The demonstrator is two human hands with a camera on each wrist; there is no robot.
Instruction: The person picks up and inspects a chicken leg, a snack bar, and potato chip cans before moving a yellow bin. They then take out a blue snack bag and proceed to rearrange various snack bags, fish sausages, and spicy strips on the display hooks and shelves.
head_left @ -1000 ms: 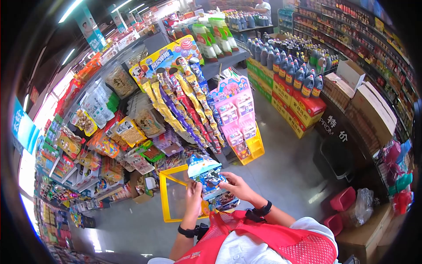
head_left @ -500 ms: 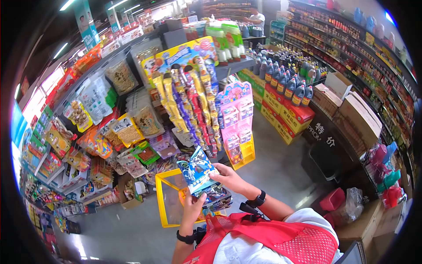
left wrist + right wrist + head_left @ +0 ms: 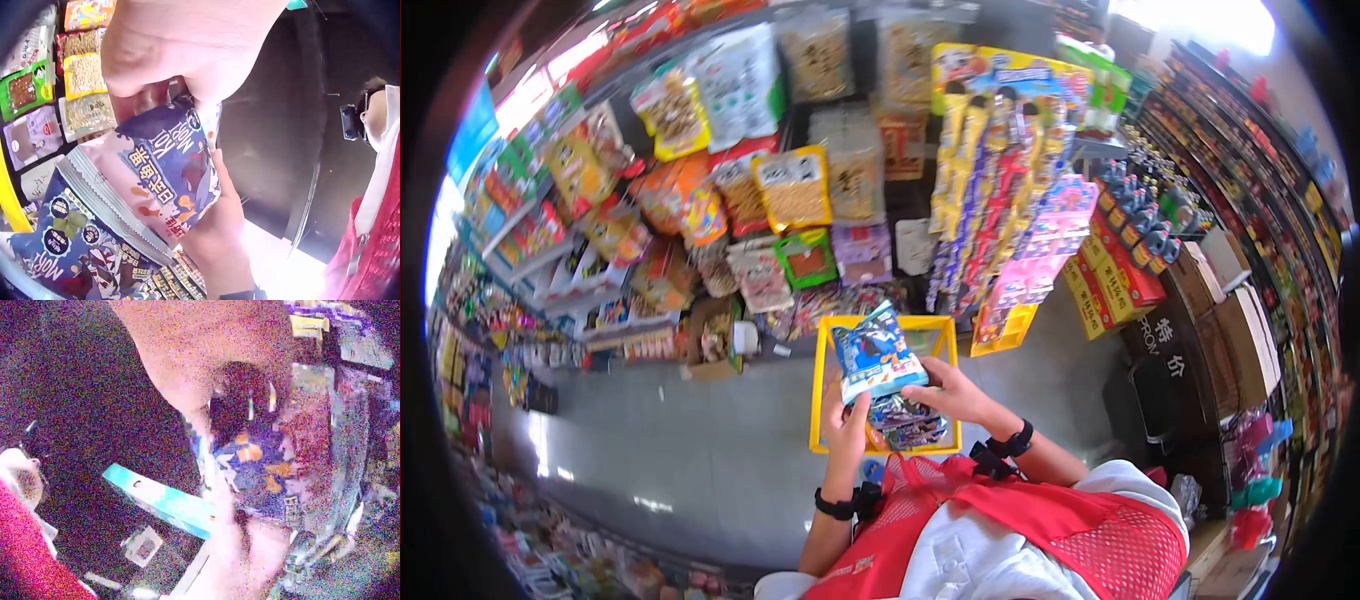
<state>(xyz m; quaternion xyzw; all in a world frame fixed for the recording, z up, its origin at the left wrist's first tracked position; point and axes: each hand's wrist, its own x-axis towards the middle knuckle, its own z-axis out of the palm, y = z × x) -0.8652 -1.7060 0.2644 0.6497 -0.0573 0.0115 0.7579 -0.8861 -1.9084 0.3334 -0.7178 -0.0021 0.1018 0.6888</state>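
Observation:
Both hands hold a blue snack bag [image 3: 878, 350] in front of the body, over a yellow-framed basket [image 3: 818, 385]. My left hand [image 3: 845, 418] grips the bag's lower left corner, thumb on the near face. On the lower right edge, my right hand [image 3: 955, 392] pinches it between thumb and fingers. In the left wrist view the snack bag [image 3: 165, 165] shows "KOI MORI" lettering, with the left hand [image 3: 181, 50] over its top; a similar dark blue bag [image 3: 94, 250] lies below its silver seal. Grainy noise blurs the right wrist view around the right hand [image 3: 212, 356].
More dark snack packs [image 3: 908, 425] lie in the basket. Ahead are hanging bagged nuts [image 3: 792, 188], long snack strips [image 3: 990, 200] and a pink display stand [image 3: 1040, 250]. An open cardboard box [image 3: 712, 335] sits by the shelf foot. Boxes of bottles [image 3: 1115, 285] stand at right.
The head view has swung left toward the shelf, so the displays shift right. The bag has tilted and now overlaps the basket's middle, still held by both hands.

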